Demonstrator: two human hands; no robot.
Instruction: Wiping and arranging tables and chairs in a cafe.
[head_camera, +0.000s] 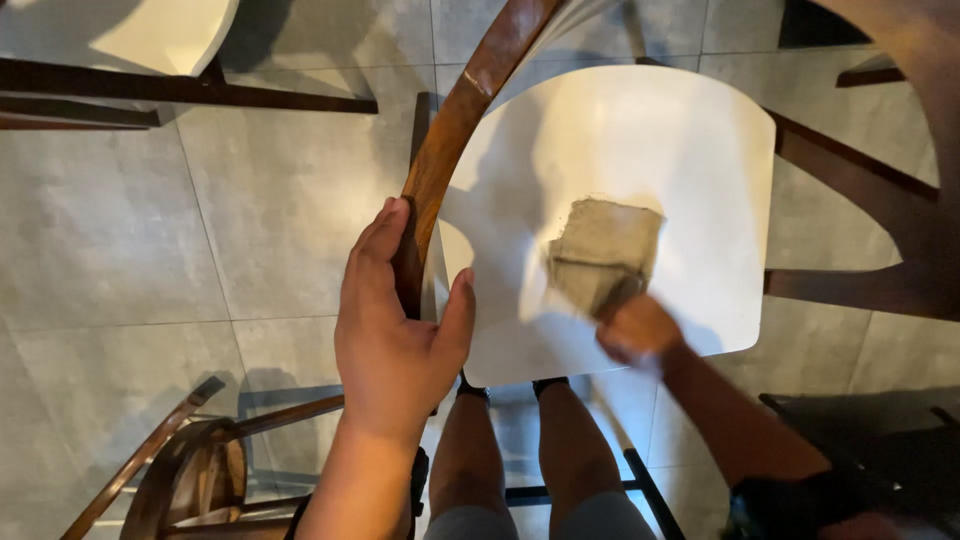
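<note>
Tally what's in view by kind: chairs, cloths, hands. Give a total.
Chairs with white seats: 2, one held by the left hand at its wooden backrest, one at top left
Dark wooden chair at bottom left: 1
Grey cloth: 1, under the right hand
Hands: 2
Total: 6

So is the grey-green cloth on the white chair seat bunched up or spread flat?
Mostly spread flat: the grey-green cloth lies as a rough square on the white chair seat, one fold visible.
</note>
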